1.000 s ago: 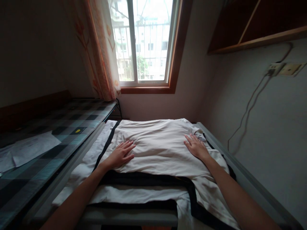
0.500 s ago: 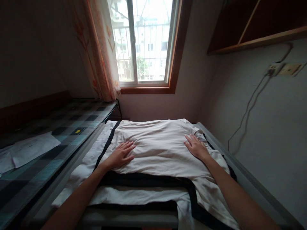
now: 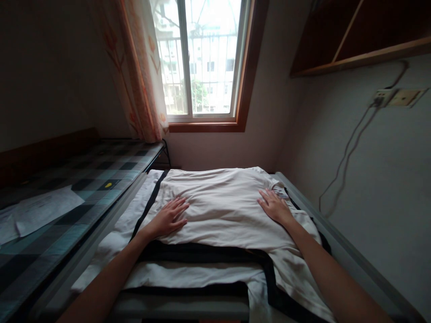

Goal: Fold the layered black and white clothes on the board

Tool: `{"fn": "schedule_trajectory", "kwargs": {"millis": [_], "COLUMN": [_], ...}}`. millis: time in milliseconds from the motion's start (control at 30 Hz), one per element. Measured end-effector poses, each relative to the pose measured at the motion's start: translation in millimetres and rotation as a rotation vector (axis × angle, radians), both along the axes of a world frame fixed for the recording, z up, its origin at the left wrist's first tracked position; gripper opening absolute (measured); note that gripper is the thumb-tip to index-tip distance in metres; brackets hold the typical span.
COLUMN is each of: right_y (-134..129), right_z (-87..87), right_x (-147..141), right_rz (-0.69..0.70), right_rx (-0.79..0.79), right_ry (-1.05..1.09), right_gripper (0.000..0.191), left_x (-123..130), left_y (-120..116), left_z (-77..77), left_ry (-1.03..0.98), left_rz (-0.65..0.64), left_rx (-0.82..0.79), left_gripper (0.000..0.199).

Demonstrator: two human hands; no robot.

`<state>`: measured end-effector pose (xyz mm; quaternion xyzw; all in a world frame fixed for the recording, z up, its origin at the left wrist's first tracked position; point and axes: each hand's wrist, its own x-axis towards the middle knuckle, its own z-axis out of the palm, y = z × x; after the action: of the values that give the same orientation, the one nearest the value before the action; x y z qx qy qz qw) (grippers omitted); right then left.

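A white garment (image 3: 218,202) with black trim lies spread out in front of me, with creases across its middle. Under it, more white cloth (image 3: 191,274) with a black edge shows at the near side and on the left. My left hand (image 3: 171,216) rests palm down on the left part of the garment, fingers spread. On the right part, near the bunched cloth by the collar or sleeve, my right hand (image 3: 273,206) lies flat with its fingers apart. Neither hand grips anything.
The clothes lie on a grey-edged surface (image 3: 367,273). To the left, a checked mattress (image 3: 84,175) holds papers (image 3: 50,210). A curtain (image 3: 139,80) hangs beside the window (image 3: 212,67). On the right wall are a socket (image 3: 384,96) with a cord and a shelf (image 3: 363,58) above.
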<state>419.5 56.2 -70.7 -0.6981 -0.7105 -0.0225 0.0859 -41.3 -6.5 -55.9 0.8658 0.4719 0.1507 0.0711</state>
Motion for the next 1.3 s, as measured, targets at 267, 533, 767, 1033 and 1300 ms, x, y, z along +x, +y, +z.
{"fn": "schedule_trajectory", "kwargs": {"millis": [267, 533, 767, 1033, 1300], "right_y": [-1, -2, 0, -3, -13], "right_z": [2.3, 4.6, 1.4, 10.8, 6.8], "right_x": [2, 1, 3, 50, 126], "right_rz": [0.017, 0.014, 0.030, 0.207, -0.213], "right_rx": [-0.012, -0.014, 0.016, 0.123, 0.288], "right_ry": [0.013, 0.025, 0.081, 0.703, 0.643], "right_gripper": [0.058, 0.057, 0.056, 0.052, 0.042], "left_x": [-21, -24, -20, -40, -67], "left_y": [11, 12, 8, 13, 13], "left_z": [-7.7, -11.1, -5.7, -8.9, 5.7], "left_ry": [-0.038, 0.059, 0.074, 0.053, 0.110], "left_rz": [0.301, 0.458, 0.467, 0.587, 1.049], "left_rx": [0.053, 0.007, -0.033, 0.014, -0.139], "left_gripper": [0.055, 0.057, 0.058, 0.066, 0.092]}}
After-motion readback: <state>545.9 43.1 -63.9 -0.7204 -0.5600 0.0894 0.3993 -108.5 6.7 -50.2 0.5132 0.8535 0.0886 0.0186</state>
